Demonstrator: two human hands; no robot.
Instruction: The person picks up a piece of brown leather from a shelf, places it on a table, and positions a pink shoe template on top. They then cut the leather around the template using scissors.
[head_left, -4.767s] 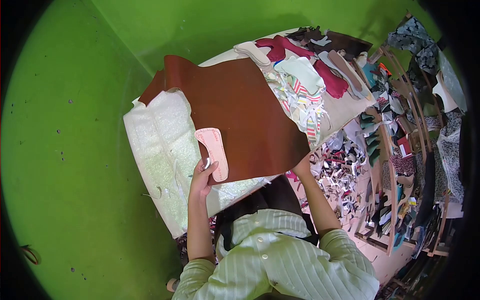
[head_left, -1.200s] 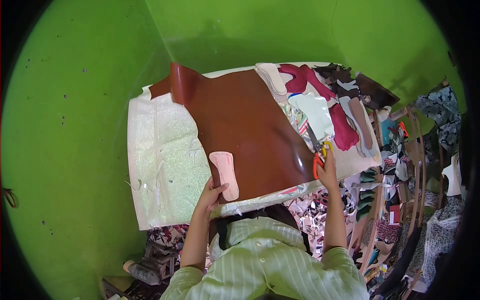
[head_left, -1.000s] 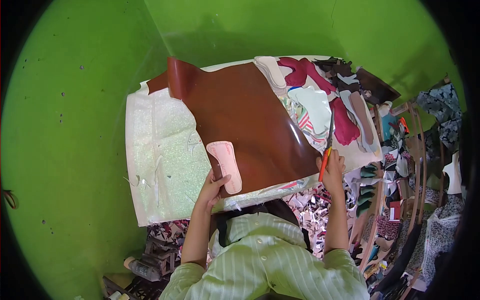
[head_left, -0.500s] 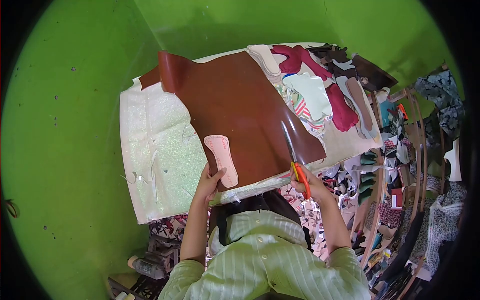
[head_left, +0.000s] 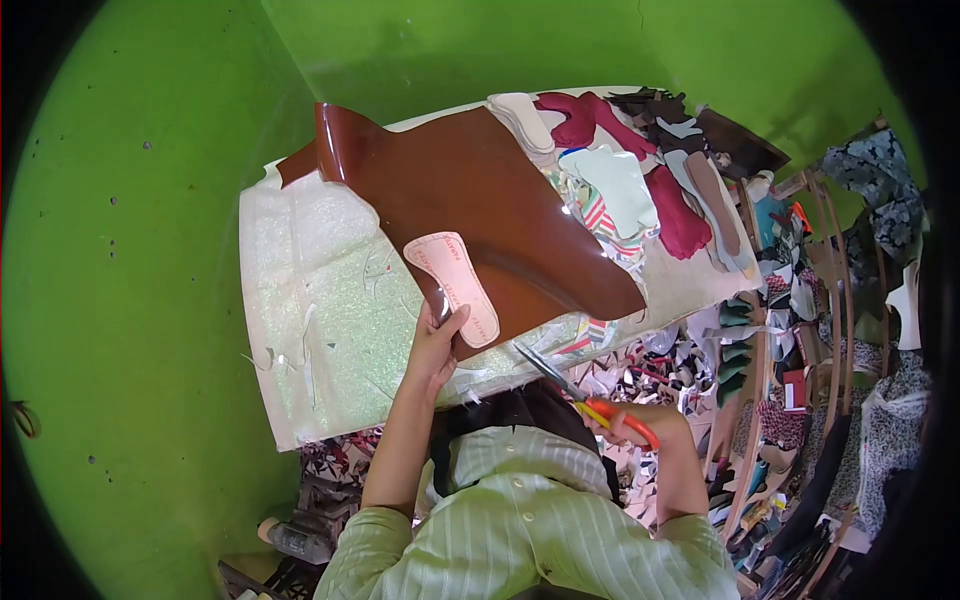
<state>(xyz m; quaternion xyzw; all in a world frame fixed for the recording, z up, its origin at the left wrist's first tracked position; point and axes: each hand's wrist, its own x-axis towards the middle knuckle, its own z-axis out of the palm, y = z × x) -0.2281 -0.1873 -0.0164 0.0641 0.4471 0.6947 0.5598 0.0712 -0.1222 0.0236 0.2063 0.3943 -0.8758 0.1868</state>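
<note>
A large sheet of glossy brown leather-like material spreads over the table, its near edge lifted and bent. On its lower left part lies a pale pink insole-shaped piece with red lettering. My left hand pinches the sheet's near corner together with this piece, thumb on top. In my right hand are scissors with orange and yellow handles. Their blades point up and left, below the sheet's near edge and apart from it. Whether the blades are slightly parted is hard to see.
The table has a pale shiny cover with thin offcuts. Dark red cut pieces and a pale green piece lie at its right. Scraps cover the floor. Wooden racks with fabric stand right, and a green wall rises left.
The scissors have moved from over the sheet down toward my body, now pointing up-left. My left hand has raised and shifted the sheet's near corner and pink piece up and right.
</note>
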